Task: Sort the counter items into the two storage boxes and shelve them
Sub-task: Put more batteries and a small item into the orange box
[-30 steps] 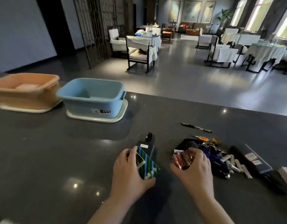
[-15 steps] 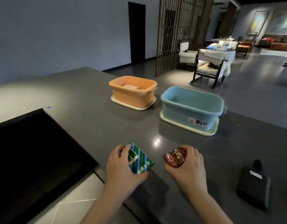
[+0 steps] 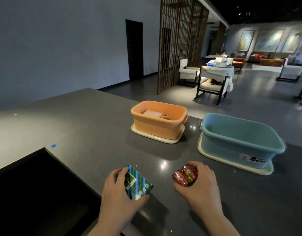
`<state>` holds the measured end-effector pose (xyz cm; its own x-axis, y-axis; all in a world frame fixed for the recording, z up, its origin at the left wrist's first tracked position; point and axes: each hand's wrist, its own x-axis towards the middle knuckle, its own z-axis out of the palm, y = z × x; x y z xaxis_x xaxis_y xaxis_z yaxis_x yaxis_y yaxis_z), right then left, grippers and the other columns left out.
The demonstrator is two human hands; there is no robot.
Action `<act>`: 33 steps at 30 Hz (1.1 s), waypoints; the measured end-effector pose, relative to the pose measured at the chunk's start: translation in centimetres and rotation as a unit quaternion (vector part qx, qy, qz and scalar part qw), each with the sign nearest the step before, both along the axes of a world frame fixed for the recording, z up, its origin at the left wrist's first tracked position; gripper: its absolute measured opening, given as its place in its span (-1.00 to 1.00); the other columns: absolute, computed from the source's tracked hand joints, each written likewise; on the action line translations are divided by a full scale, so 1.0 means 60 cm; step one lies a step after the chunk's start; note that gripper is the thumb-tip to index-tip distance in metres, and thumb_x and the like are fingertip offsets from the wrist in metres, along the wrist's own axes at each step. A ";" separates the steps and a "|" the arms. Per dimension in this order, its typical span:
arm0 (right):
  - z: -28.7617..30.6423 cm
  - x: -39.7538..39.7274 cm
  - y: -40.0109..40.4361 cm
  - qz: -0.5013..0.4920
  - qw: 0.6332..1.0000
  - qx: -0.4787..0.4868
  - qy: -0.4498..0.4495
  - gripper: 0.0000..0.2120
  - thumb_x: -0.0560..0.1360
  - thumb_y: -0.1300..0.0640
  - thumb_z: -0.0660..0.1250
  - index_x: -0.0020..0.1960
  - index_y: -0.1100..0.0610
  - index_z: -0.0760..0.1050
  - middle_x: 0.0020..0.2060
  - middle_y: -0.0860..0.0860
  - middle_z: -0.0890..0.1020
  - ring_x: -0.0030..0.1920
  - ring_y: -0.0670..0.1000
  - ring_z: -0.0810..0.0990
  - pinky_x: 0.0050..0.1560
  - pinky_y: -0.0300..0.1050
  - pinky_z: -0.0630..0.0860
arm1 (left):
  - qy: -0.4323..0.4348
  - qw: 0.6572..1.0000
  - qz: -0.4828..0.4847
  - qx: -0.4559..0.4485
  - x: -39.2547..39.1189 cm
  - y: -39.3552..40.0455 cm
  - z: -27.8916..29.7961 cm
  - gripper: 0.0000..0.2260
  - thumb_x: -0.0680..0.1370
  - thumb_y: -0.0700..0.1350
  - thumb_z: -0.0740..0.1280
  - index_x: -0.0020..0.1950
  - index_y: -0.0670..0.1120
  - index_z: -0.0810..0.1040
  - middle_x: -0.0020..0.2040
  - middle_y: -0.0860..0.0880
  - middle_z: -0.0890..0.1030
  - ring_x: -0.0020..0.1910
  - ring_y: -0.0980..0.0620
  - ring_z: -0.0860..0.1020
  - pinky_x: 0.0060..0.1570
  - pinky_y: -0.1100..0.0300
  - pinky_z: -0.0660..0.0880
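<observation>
My left hand [image 3: 118,196] grips a small blue-and-green striped packet [image 3: 137,183] just above the dark counter [image 3: 82,130]. My right hand [image 3: 200,183] holds a shiny red wrapped bundle [image 3: 184,175]. Beyond them stand two storage boxes, each on a cream lid. The orange box [image 3: 157,124] at centre holds a white flat item and some thin wires. The blue box [image 3: 238,142] to its right carries a "Bear" label, and what shows of its inside looks bare.
A black recessed panel [image 3: 36,193] fills the counter's near left. A small blue mark [image 3: 53,145] sits on the counter beyond it. Past the counter's far edge are a wooden lattice screen [image 3: 179,41], chairs and tables.
My view has swung left, so the pile of counter items and the black pouch are gone from sight. Both hands carried their items left, toward the boxes, which now look closer.
</observation>
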<state>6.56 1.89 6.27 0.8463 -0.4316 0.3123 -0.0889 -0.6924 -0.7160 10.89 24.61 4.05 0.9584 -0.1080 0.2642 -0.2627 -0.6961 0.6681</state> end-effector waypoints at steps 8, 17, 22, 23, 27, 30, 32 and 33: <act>0.016 0.177 -0.010 -0.044 0.998 0.027 -0.027 -0.36 0.16 -0.08 0.57 0.16 -0.13 0.38 -0.03 -0.17 0.44 0.02 -0.10 0.39 -0.03 -0.17 0.35 | -0.017 0.999 -0.021 0.020 0.191 -0.002 0.018 -0.07 0.13 0.32 0.45 0.44 0.11 0.24 0.27 0.17 0.23 0.32 0.11 0.23 0.32 0.11 0.31; 0.022 0.324 -0.004 -0.056 0.998 0.019 0.015 -0.34 0.13 -0.11 0.54 0.16 -0.20 0.33 -0.03 -0.25 0.42 0.05 -0.15 0.37 -0.06 -0.23 0.32 | -0.018 0.998 -0.036 -0.043 0.382 -0.020 0.023 -0.09 0.08 0.25 0.52 0.39 0.11 0.32 0.21 0.16 0.26 0.28 0.10 0.28 0.26 0.12 0.34; 0.026 0.376 -0.024 -0.138 0.990 0.017 0.002 -0.35 0.13 -0.05 0.57 0.15 -0.19 0.37 -0.03 -0.24 0.46 0.00 -0.19 0.37 -0.06 -0.21 0.34 | -0.017 0.992 -0.109 -0.061 0.525 -0.044 0.043 -0.13 0.08 0.26 0.49 0.35 0.15 0.30 0.16 0.21 0.22 0.20 0.19 0.24 0.23 0.13 0.34; 0.026 0.384 -0.024 -0.156 0.988 0.021 -0.002 -0.35 0.12 -0.05 0.57 0.13 -0.21 0.36 -0.03 -0.25 0.46 -0.01 -0.22 0.36 -0.08 -0.22 0.33 | -0.021 0.990 -0.120 -0.066 0.556 -0.046 0.048 -0.13 0.09 0.26 0.50 0.35 0.15 0.31 0.16 0.20 0.23 0.21 0.17 0.26 0.22 0.11 0.36; 0.029 0.445 -0.021 -0.207 0.978 0.029 -0.015 -0.36 0.10 -0.04 0.59 0.12 -0.17 0.42 -0.06 -0.21 0.49 -0.03 -0.28 0.37 -0.13 -0.27 0.31 | -0.048 0.985 -0.153 -0.063 0.676 -0.051 0.074 -0.17 0.14 0.20 0.55 0.35 0.13 0.33 0.21 0.14 0.28 0.19 0.17 0.27 0.18 0.12 0.36; 0.039 0.500 -0.022 -0.228 0.972 0.044 -0.030 -0.33 0.10 -0.07 0.59 0.16 -0.15 0.43 -0.04 -0.20 0.51 -0.01 -0.21 0.46 -0.01 -0.17 0.43 | -0.048 0.981 -0.182 -0.048 0.744 -0.060 0.087 -0.18 0.16 0.17 0.57 0.36 0.12 0.33 0.23 0.12 0.29 0.21 0.15 0.27 0.21 0.09 0.38; 0.043 0.530 -0.026 -0.242 0.968 0.059 -0.036 -0.31 0.09 -0.09 0.58 0.18 -0.16 0.43 -0.02 -0.18 0.54 0.01 -0.14 0.52 0.06 -0.09 0.49 | -0.038 0.978 -0.202 -0.046 0.779 -0.073 0.093 -0.17 0.16 0.17 0.57 0.37 0.13 0.32 0.23 0.13 0.29 0.25 0.10 0.28 0.24 0.04 0.40; 0.045 0.543 -0.030 -0.245 0.967 0.062 -0.031 -0.31 0.09 -0.11 0.58 0.18 -0.16 0.43 -0.02 -0.17 0.55 0.01 -0.13 0.53 0.07 -0.08 0.50 | -0.031 0.976 -0.212 -0.049 0.793 -0.082 0.094 -0.16 0.16 0.17 0.57 0.37 0.14 0.31 0.22 0.14 0.28 0.26 0.10 0.29 0.24 0.03 0.40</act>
